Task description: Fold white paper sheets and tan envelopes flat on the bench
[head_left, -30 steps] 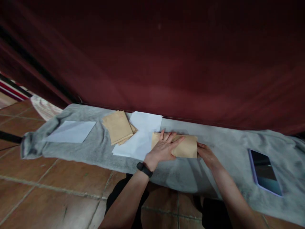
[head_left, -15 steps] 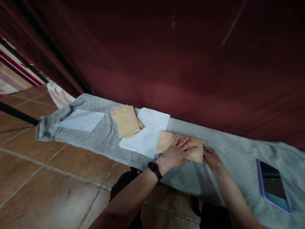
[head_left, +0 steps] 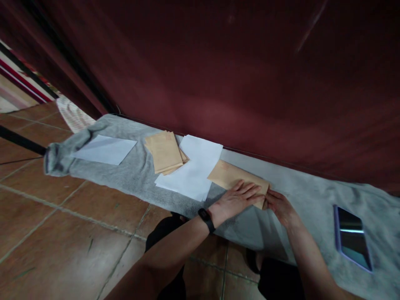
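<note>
A brown envelope (head_left: 229,174) lies on a grey cloth (head_left: 131,179) spread along the floor. My left hand (head_left: 236,199), with a black band at the wrist, rests flat on the envelope's near edge, fingers stretched out. My right hand (head_left: 279,205) touches the envelope's right end, its fingers bent at the corner. White paper sheets (head_left: 193,171) lie just left of the envelope, partly under it. A stack of brown envelopes (head_left: 164,151) sits on the sheets' left side.
A single white sheet (head_left: 104,149) lies at the cloth's left end. A phone in a purple case (head_left: 352,242) lies on the cloth at the right. A dark red curtain (head_left: 237,75) hangs behind. Brown floor tiles (head_left: 62,233) fill the near left.
My left hand slid rightward along the envelope toward its right end. The envelope now lies more askew. The camera view shifted, so everything sits a little higher and to the right.
</note>
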`<state>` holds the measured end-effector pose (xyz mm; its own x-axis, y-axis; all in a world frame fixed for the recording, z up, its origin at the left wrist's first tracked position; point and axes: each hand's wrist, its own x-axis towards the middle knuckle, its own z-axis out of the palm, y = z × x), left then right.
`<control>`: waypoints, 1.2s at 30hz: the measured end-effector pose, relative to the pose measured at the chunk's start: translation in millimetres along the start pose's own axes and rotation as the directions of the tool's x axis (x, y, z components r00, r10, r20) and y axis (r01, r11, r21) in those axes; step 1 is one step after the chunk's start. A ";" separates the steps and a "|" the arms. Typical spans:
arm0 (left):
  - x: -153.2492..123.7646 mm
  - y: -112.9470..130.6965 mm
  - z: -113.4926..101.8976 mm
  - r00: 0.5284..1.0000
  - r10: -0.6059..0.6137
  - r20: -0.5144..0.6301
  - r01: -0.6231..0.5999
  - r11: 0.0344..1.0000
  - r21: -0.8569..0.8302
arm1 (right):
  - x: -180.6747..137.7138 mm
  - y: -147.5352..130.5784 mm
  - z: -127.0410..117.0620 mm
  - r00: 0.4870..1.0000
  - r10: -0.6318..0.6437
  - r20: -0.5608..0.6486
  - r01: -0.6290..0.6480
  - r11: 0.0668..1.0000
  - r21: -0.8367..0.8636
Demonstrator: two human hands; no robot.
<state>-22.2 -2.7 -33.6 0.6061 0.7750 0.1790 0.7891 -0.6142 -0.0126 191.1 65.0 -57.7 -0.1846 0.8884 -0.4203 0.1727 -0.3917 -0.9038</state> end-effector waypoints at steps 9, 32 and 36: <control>2.5 6.8 10.5 1.000 0.013 0.004 -0.013 1.000 -0.015 | -9.3 -8.0 -7.7 1.000 -0.012 0.028 0.016 0.983 -0.181; -1.6 -6.3 24.4 0.981 -0.128 0.147 0.154 0.971 -0.181 | -4.4 2.5 -8.1 0.990 -0.078 0.119 0.116 0.926 -0.360; -1.5 -8.1 23.6 0.972 -0.161 0.172 0.196 0.958 -0.210 | -6.1 -1.3 -3.5 0.991 -0.081 0.106 0.116 0.916 -0.384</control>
<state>-27.2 4.6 -57.0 0.4791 0.8777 0.0072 0.8535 -0.4677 0.2298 195.4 60.9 -53.7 -0.2999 0.8868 -0.3517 0.5083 -0.1634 -0.8455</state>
